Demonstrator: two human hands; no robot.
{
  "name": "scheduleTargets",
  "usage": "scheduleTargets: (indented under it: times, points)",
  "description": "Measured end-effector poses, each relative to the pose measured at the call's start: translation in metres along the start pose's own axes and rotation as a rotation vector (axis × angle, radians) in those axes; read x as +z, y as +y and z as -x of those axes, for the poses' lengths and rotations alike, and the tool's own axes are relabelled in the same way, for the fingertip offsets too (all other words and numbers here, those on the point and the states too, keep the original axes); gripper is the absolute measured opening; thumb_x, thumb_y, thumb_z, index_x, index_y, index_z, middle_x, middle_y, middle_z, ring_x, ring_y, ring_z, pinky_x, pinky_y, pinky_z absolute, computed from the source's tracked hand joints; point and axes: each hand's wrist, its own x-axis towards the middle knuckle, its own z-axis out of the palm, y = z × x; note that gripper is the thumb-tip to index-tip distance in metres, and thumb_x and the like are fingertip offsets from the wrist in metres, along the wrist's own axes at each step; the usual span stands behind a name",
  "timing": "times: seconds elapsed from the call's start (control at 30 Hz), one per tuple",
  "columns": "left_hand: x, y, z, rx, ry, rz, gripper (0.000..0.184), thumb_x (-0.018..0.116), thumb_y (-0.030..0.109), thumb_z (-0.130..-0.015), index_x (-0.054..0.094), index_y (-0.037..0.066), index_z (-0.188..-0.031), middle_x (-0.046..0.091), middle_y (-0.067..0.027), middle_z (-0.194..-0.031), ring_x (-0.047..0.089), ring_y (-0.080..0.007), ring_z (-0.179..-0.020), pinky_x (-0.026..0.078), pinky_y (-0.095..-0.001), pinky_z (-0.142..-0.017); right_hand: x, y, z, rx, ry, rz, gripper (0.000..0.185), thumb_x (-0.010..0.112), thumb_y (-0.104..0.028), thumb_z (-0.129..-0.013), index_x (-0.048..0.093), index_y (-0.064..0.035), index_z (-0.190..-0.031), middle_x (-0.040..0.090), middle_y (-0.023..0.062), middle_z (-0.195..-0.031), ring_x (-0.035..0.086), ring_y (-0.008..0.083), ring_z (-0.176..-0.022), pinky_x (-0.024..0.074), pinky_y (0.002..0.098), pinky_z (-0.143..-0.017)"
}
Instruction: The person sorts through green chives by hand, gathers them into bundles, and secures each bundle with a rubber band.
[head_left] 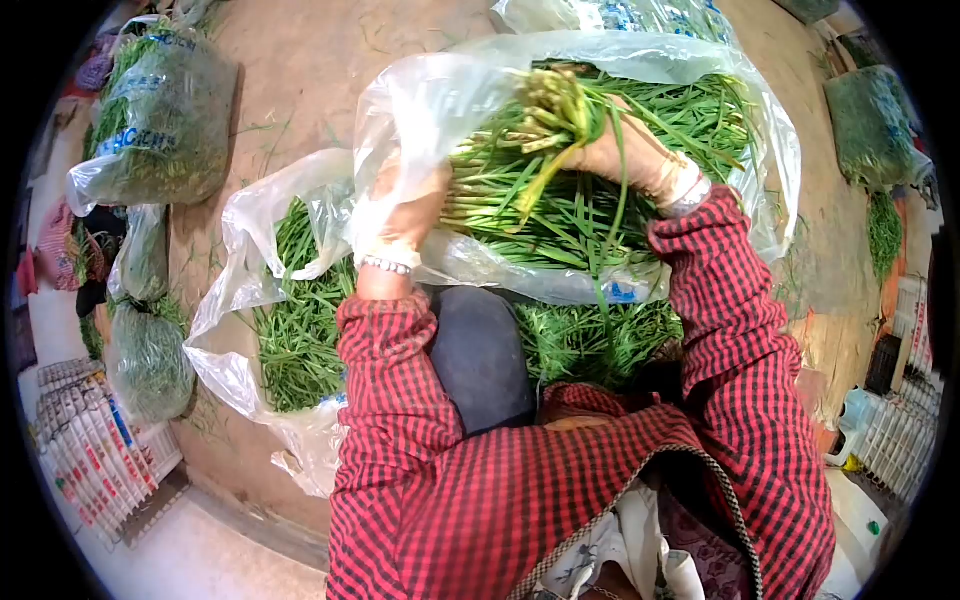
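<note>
A large clear plastic bag (780,170) lies open in front of me, filled with long green stalks (570,225) whose pale ends point left. My right hand (625,155) is closed round a bunch of stalks (555,105), pale ends up and to the left, above the bag's contents. My left hand (408,205) is at the bag's left side, behind a raised fold of the plastic; its fingers are hidden by the film. A beaded bracelet shows on my left wrist, and bands circle my right wrist.
Another open bag (235,290) of cut greens lies at left, and loose greens (590,340) lie near my knee (480,350). Filled bags stand at the upper left (165,115), top (640,15) and right (870,125). White crates (100,450) sit at the lower left.
</note>
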Motion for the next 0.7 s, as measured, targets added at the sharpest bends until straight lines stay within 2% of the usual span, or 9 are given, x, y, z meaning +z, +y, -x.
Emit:
scheduleTargets:
  times: [0.1, 0.17, 0.3, 0.33, 0.4, 0.47, 0.53, 0.57, 0.7]
  points:
    - [0.001, 0.04, 0.013, 0.175, 0.062, -0.342, 0.043, 0.055, 0.028, -0.094, 0.053, 0.006, -0.132, 0.061, -0.0168, -0.123, 0.056, -0.0314, -0.114, 0.042, -0.0356, -0.099, -0.006, -0.022, 0.012, 0.115, -0.061, -0.027, 0.065, 0.08, -0.033, -0.071, 0.055, -0.0062, -0.125, 0.056, 0.014, -0.128, 0.051, 0.023, -0.118, 0.0415, 0.0383, -0.101]
    - [0.008, 0.058, 0.013, 0.341, 0.023, 0.063, 0.041, 0.054, 0.027, -0.095, 0.055, 0.006, -0.13, 0.063, -0.0173, -0.119, 0.058, -0.0337, -0.111, 0.043, -0.0373, -0.097, 0.01, -0.026, 0.014, -0.017, -0.063, 0.052, 0.076, 0.08, -0.03, -0.073, 0.045, -0.0086, -0.137, 0.053, 0.0107, -0.132, 0.046, 0.0216, -0.126, 0.0374, 0.0357, -0.108]
    - [0.019, 0.086, 0.024, 0.232, 0.004, 0.268, 0.039, 0.051, 0.021, -0.091, 0.057, 0.006, -0.126, 0.061, -0.0188, -0.123, 0.057, -0.0335, -0.114, 0.042, -0.0387, -0.1, 0.037, -0.02, 0.015, -0.032, 0.06, -0.172, 0.073, 0.075, -0.034, -0.078, 0.042, -0.0087, -0.139, 0.053, 0.0107, -0.133, 0.052, 0.0236, -0.121, 0.0423, 0.0339, -0.104]
    - [0.013, 0.105, 0.034, 0.159, -0.003, 0.287, 0.039, 0.051, 0.021, -0.093, 0.055, 0.005, -0.128, 0.06, -0.019, -0.122, 0.058, -0.0326, -0.112, 0.044, -0.0381, -0.097, 0.024, -0.038, 0.022, -0.146, 0.14, 0.238, 0.067, 0.073, -0.034, -0.079, 0.046, -0.0083, -0.135, 0.057, 0.011, -0.127, 0.059, 0.0253, -0.111, 0.0476, 0.0334, -0.096]
    - [0.028, 0.093, 0.019, 0.257, 0.058, 0.377, 0.037, 0.05, 0.019, -0.095, 0.056, 0.002, -0.127, 0.062, -0.0148, -0.12, 0.059, -0.0259, -0.108, 0.045, -0.0329, -0.095, 0.025, -0.034, 0.037, -0.06, 0.236, -0.047, 0.064, 0.074, -0.035, -0.079, 0.048, -0.0081, -0.13, 0.063, 0.009, -0.116, 0.063, 0.0249, -0.103, 0.05, 0.0347, -0.091]
    - [0.063, 0.081, -0.014, 0.292, -0.083, 1.223, 0.034, 0.053, 0.015, -0.093, 0.057, -0.002, -0.123, 0.062, -0.0062, -0.115, 0.058, -0.0181, -0.097, 0.046, -0.03, -0.09, 0.023, -0.023, 0.055, -0.005, 0.289, -0.27, 0.062, 0.076, -0.03, -0.078, 0.049, -0.0093, -0.129, 0.063, 0.0086, -0.116, 0.062, 0.0238, -0.103, 0.0508, 0.0355, -0.091]
    - [0.06, 0.081, 0.002, 0.632, 0.019, -0.533, 0.031, 0.054, 0.019, -0.09, 0.06, 0.005, -0.118, 0.064, -0.0099, -0.11, 0.059, -0.0268, -0.099, 0.046, -0.0407, -0.09, 0.005, -0.034, 0.076, 0.081, 0.487, -1.05, 0.057, 0.075, -0.012, -0.079, 0.048, -0.0083, -0.13, 0.062, 0.0087, -0.114, 0.062, 0.0226, -0.101, 0.0528, 0.0386, -0.089]
    - [0.054, 0.078, 0.007, 0.695, 0.032, -0.326, 0.03, 0.055, 0.02, -0.09, 0.061, 0.008, -0.116, 0.064, -0.0122, -0.109, 0.058, -0.0305, -0.101, 0.045, -0.0442, -0.09, -0.001, -0.047, 0.09, -0.028, 0.611, -0.625, 0.054, 0.074, -0.007, -0.08, 0.049, -0.0071, -0.129, 0.062, 0.0088, -0.113, 0.063, 0.0217, -0.099, 0.0541, 0.0387, -0.086]
    - [0.064, 0.063, -0.009, 0.624, 0.064, -0.399, 0.031, 0.054, 0.031, -0.089, 0.062, 0.014, -0.114, 0.06, -0.0128, -0.118, 0.051, -0.0347, -0.116, 0.036, -0.048, -0.102, -0.062, -0.074, 0.136, 0.066, 1.001, -0.631, 0.038, 0.073, -0.009, -0.079, 0.059, -0.0033, -0.115, 0.068, 0.0089, -0.098, 0.066, 0.0186, -0.085, 0.0561, 0.0343, -0.07]
